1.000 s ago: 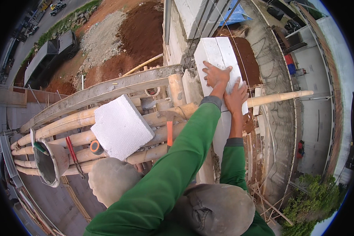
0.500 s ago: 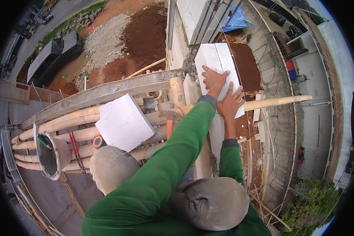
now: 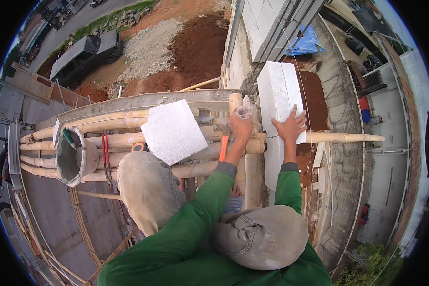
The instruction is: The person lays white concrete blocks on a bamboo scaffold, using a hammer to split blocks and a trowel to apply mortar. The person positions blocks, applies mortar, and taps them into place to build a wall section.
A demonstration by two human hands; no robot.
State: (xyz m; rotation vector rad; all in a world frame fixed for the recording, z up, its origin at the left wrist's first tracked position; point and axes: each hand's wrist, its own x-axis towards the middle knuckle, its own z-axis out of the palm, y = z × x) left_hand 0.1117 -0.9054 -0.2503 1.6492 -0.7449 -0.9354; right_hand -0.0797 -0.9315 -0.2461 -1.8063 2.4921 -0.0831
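My right hand (image 3: pixel 290 127) lies spread on the top of a white lightweight concrete block (image 3: pixel 276 90) on the wall. The block meets another white block (image 3: pixel 272 162) on its near side. My left hand (image 3: pixel 242 125) is off the block, just left of it, over the bamboo poles. Its fingers are curled around something greyish that I cannot make out. Beside the left wrist lies a hammer (image 3: pixel 224 148) with an orange handle. A loose white block (image 3: pixel 174 131) with a notched corner rests on the bamboo farther left.
A bucket of grey mortar (image 3: pixel 83 162) with a green-handled tool stands on the bamboo scaffold (image 3: pixel 100 125) at the left. Red-handled pliers or cutters (image 3: pixel 106 152) hang nearby. A thin string (image 3: pixel 304 90) runs along the wall's right side. One bamboo pole (image 3: pixel 345 137) juts out to the right.
My left hand has come off the block and moved left over the bamboo, its fingers curling. My right hand stays spread on the block. The whole view has shifted slightly.
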